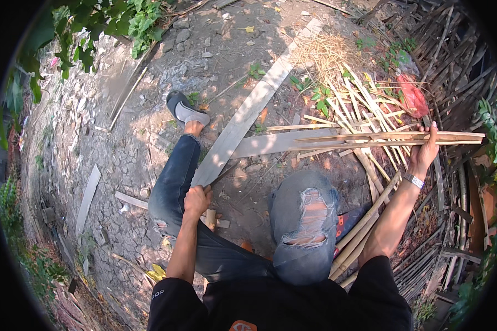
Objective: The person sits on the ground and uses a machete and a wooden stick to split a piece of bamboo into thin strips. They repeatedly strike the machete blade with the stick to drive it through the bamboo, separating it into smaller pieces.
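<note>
My right hand is closed around split bamboo strips, which lie sideways to my right and reach past the hand. Near my left knee, my left hand is closed at the near end of a long grey wooden plank, which slants away to the upper right. Under that hand a short pale wooden piece shows in part. Beneath the held strips lies a second flat grey board, partly covered by the first plank. Loose pale bamboo strips criss-cross on the ground beyond the right hand.
Whole bamboo poles rest beside my bent right knee. A heap of shavings and a red plastic bag lie farther off. Piled sticks line the right side. A short board lies on the left.
</note>
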Motion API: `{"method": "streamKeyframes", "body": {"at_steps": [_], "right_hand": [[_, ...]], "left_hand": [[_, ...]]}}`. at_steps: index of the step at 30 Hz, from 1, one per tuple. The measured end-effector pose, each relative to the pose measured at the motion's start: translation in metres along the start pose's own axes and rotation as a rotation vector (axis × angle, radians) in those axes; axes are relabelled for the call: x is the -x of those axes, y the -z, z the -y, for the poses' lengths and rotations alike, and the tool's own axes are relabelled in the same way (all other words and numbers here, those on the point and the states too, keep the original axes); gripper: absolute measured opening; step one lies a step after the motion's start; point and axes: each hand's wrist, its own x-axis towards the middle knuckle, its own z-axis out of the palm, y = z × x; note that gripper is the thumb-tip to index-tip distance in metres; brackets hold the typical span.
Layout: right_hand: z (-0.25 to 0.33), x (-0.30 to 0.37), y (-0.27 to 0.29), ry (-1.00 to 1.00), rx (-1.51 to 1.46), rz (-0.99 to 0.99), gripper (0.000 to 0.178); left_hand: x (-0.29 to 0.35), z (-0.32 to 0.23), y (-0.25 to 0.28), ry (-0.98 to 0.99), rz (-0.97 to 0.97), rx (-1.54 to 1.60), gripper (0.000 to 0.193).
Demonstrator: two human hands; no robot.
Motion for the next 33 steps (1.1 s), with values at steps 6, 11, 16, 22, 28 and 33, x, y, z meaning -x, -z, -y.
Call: {"method": "streamKeyframes", "body": {"at_steps": [6,11,16,22,28,33], "right_hand": [[0.034,0.008,-0.031,0.054,0.121,0.134,0.032],[0.014,0.022,-0.050,0.004,0.193,0.265,0.036],[0.013,0.030,-0.068,-0.122,0.306,0.428,0.045],[0.003,0.011,-0.074,0.181,1.036,0.471,0.056],[0.049,0.032,-0.084,0.055,0.500,0.423,0.052],[0.071,0.036,-0.113,0.285,0.215,0.466,0.052]], "left_hand": [[0.020,-0.041,0.008,-0.235,-0.015,0.300,0.040],[0.023,-0.043,-0.021,-0.217,0.067,0.276,0.042],[0.040,-0.008,-0.052,-0.253,0.087,0.244,0.043],[0.051,-0.023,-0.047,-0.214,0.159,0.308,0.040],[0.053,-0.033,-0.038,-0.182,0.079,0.394,0.040],[0.050,-0.035,-0.031,-0.090,0.049,0.743,0.033]]}}
